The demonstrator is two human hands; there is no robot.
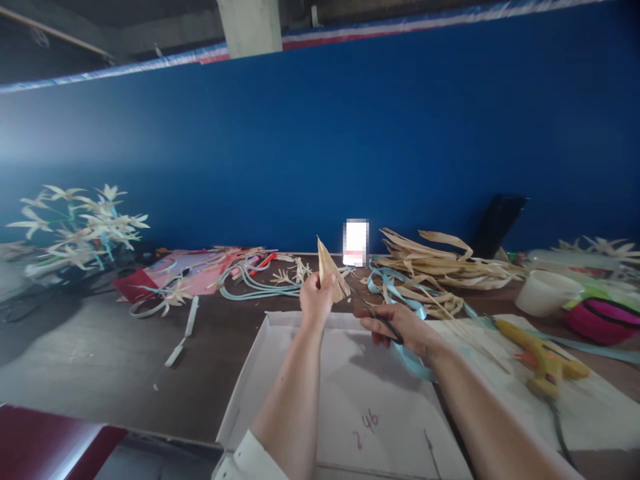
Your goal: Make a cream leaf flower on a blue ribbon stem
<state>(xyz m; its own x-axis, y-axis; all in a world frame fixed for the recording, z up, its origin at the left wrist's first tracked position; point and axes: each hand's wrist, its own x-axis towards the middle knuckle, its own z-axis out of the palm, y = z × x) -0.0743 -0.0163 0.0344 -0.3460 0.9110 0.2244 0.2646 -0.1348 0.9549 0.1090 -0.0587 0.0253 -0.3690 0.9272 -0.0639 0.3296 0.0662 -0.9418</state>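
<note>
Pinched in my left hand (317,300) is a dried corn husk (327,268), its pointed tip upward and its wider end spread toward the right. My right hand (397,328) is closed around a pair of dark-handled scissors (383,321). The blades point up and left, close beside the husk's lower right edge; I cannot tell whether they touch it. Both hands are above the far part of a white box lid (350,380) with red handwriting. A light blue ribbon (413,363) lies under and behind my right hand.
Dried husks (435,260) are heaped behind my right hand. To the right are a yellow glue gun (543,360), a white cup (545,293) and a pink pouch (603,320). Husk flowers (85,220) stand at left; coiled pale tubing (260,291) lies nearer the middle. A blue partition (320,147) rises behind.
</note>
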